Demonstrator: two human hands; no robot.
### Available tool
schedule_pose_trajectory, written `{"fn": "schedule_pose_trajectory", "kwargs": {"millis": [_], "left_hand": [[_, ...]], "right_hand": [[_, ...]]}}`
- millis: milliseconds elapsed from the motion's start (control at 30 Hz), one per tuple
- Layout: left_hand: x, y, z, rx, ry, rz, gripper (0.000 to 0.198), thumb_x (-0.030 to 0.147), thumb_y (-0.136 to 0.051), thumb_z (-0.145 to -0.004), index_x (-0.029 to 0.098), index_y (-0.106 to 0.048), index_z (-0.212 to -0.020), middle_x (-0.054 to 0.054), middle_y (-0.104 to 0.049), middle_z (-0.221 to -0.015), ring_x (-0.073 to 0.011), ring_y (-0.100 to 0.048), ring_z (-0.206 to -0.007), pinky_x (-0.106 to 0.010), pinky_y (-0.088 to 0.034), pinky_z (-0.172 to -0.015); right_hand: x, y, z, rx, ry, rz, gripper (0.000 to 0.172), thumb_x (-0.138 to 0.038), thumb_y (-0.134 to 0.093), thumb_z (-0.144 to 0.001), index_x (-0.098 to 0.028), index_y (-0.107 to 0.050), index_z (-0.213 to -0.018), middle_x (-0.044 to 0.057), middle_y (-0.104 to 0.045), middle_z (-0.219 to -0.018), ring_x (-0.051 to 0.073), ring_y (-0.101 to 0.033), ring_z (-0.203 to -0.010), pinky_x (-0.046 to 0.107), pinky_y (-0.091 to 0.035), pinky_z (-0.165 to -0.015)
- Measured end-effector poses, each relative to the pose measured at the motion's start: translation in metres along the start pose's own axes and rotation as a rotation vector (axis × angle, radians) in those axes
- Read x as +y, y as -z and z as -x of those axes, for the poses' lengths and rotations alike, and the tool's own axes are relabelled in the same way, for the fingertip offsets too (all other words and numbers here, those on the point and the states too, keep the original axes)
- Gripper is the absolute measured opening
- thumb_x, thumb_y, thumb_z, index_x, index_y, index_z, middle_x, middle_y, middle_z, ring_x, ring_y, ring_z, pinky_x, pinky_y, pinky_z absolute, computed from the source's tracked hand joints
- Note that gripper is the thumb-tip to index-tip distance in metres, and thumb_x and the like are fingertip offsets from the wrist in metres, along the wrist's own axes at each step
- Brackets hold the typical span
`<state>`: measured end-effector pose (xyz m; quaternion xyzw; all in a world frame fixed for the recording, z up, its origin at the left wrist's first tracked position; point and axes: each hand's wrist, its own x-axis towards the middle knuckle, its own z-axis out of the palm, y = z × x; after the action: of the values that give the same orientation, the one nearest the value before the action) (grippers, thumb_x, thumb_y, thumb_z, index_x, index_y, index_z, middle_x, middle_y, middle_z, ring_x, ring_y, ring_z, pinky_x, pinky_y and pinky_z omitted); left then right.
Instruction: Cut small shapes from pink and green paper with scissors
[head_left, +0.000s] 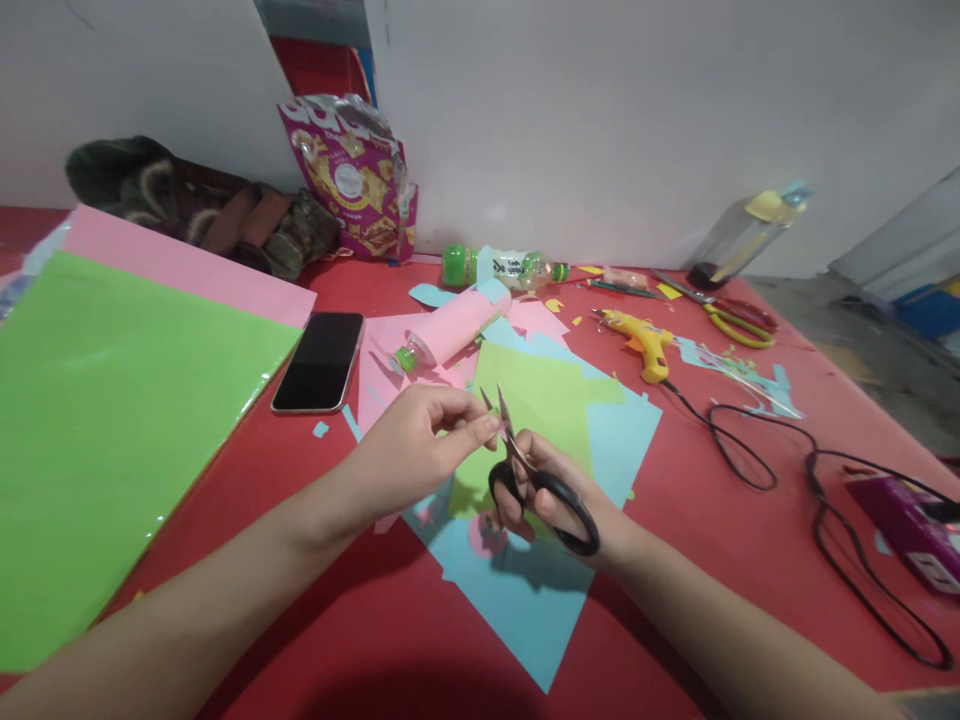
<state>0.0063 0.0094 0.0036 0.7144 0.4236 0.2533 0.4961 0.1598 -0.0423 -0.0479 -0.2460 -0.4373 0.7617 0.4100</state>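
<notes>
My right hand (551, 485) has its fingers through the black handles of a pair of scissors (566, 515). The blades are parted and point up and away, close to my left fingertips. With thumb and forefinger pressed together, my left hand (442, 430) pinches a tiny piece of paper, mostly hidden, green at its edge. Beneath both hands lie a light green sheet (536, 385) and a blue sheet (544, 620). A pink paper cutout (486, 537) rests on them below the scissors, and a small pink star (426, 515) sits to its left.
A phone (319, 362) lies left, beside large green sheets (127, 430). Behind my hands is a pink paper-wrapped bottle (461, 325). To the right are a yellow glue gun (641, 340), its looping cord, larger scissors (731, 318) and a purple power strip (907, 530). A snack bag (356, 185) stands behind.
</notes>
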Motion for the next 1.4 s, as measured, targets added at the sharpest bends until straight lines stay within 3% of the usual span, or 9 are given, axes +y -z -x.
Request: {"fn": "schedule_pose_trajectory", "kwargs": {"millis": [733,1400], "left_hand": [[0.0,-0.013,0.005,0.11,0.104,0.227,0.019,0.025,-0.05,-0.074,0.014,-0.054,-0.059,0.003,-0.051,-0.055,-0.0079,-0.047,-0.055,-0.018,-0.037,-0.051],[0.004,-0.014,0.007,0.147,0.077,0.224,0.02,0.022,-0.049,-0.074,0.013,-0.053,-0.057,0.004,-0.051,-0.055,-0.0058,-0.046,-0.055,-0.015,-0.036,-0.053]], "right_hand": [[0.002,0.0,0.0,0.052,0.052,0.074,0.039,-0.045,-0.059,-0.068,-0.021,-0.029,-0.075,-0.008,-0.039,-0.057,0.005,-0.035,-0.044,0.024,-0.032,-0.049],[0.003,-0.001,0.002,0.099,0.043,0.095,0.04,-0.045,-0.062,-0.066,-0.021,-0.031,-0.073,-0.008,-0.042,-0.056,0.004,-0.035,-0.042,0.024,-0.033,-0.047]]}}
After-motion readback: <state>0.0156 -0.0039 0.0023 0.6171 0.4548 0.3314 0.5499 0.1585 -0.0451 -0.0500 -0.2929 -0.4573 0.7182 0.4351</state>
